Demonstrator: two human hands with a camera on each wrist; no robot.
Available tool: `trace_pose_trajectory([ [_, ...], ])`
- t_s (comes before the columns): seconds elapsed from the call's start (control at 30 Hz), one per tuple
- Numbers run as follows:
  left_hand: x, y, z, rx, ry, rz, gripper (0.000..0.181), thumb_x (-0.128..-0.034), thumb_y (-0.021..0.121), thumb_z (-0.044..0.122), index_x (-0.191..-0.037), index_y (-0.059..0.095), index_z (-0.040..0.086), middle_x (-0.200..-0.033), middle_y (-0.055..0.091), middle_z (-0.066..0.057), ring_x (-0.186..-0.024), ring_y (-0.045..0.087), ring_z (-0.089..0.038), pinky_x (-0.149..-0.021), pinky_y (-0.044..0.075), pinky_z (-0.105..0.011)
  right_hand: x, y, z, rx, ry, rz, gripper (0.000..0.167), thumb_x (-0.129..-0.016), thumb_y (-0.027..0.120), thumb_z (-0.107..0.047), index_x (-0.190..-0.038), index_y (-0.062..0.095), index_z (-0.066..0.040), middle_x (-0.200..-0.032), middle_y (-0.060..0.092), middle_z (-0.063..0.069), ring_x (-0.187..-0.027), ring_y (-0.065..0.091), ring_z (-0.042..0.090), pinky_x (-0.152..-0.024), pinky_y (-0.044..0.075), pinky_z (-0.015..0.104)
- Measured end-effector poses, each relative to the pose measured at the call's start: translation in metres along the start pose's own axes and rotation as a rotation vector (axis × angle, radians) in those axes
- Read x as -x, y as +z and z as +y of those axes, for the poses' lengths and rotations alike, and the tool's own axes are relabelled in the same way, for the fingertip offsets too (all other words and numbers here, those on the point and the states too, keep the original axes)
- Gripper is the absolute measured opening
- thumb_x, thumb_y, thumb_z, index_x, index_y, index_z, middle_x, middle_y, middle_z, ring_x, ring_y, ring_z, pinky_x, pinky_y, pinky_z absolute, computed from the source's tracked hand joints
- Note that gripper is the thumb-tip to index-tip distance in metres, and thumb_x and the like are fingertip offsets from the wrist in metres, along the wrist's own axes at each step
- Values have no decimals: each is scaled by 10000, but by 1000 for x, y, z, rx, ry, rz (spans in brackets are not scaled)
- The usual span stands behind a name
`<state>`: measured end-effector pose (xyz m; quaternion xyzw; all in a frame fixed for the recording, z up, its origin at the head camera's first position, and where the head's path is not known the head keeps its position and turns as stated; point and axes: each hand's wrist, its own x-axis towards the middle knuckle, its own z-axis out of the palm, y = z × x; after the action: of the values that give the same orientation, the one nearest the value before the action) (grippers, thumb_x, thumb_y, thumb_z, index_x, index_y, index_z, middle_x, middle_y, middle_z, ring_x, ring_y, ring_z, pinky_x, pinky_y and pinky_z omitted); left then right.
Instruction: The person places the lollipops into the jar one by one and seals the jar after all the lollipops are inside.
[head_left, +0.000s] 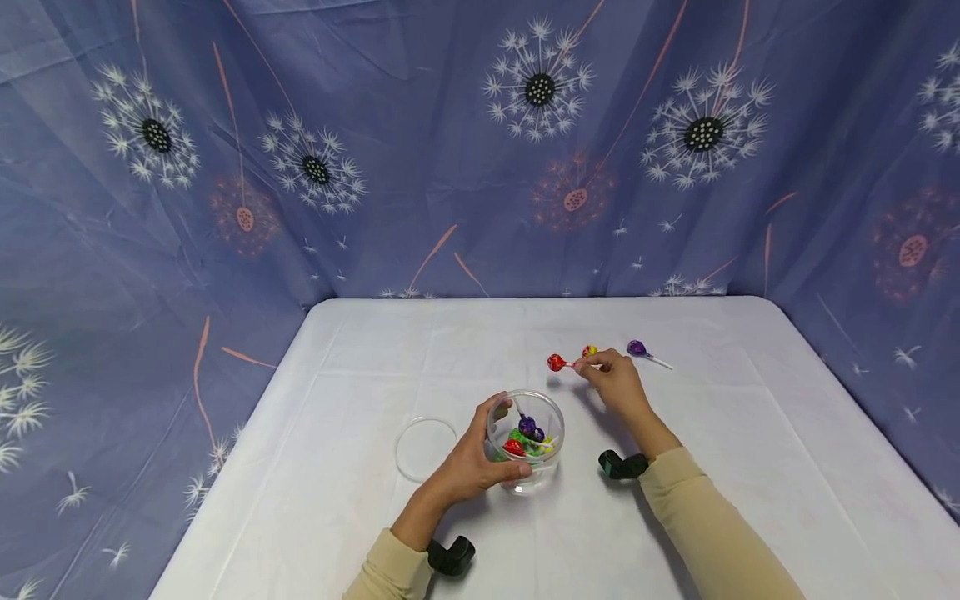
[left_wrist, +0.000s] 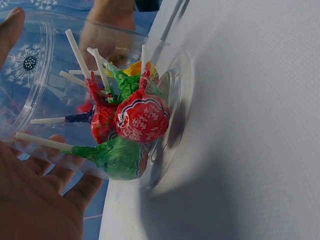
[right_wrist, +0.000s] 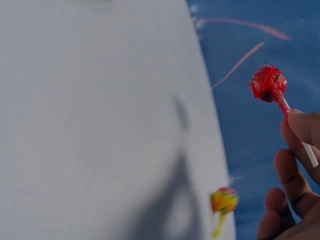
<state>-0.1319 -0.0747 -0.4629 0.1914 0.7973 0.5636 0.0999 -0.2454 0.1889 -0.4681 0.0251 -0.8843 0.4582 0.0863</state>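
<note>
Presently, the right hand (head_left: 618, 383) pinches a red lollipop (head_left: 556, 362) by its white stick, between thumb and finger, and holds it above the counter (head_left: 360, 375), so that its shadow falls apart from it. The left hand (head_left: 472, 467) is curled around a clear jar (head_left: 542, 477), with the thumb on the near side and the fingers around the far side. Inside this jar are several wrapped lollipops (left_wrist: 142, 117) in red, green, purple and yellow, with sticks pointing in different directions. Just beyond the fingers of the right hand lies 1 yellow lollipop (head_left: 589, 351), and farther to the right lies 1 purple lollipop (head_left: 636, 348) with its white stick. To the left of the jar, a clear ring-shaped piece (head_left: 424, 418) rests flat. Behind the counter hangs a blue cloth (head_left: 420, 125) with dandelion figures. Both sleeves (head_left: 712, 517) are beige.
</note>
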Motion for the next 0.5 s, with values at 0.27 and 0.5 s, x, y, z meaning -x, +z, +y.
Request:
trace_pose_trajectory([
  [0.27,0,0,0,2,-10,1,948,-738,796,378,-1447,168,385,-1515,308,71,-1402,304,-171,-1130,239,-499,14,-12,-31,-181,-41,-11,261,-849,701,-298,-973,728,-70,-948,594,13,-823,482,91,-666,410,226],
  [0.5,0,0,1,-7,-10,4,944,-739,795,377,-1444,167,392,-1510,311,76,-1401,306,-173,-1134,237,-500,29,-21,-54,-212,-86,-40,258,-856,691,-325,-959,734,-92,-896,605,-62,-858,501,75,-714,414,249],
])
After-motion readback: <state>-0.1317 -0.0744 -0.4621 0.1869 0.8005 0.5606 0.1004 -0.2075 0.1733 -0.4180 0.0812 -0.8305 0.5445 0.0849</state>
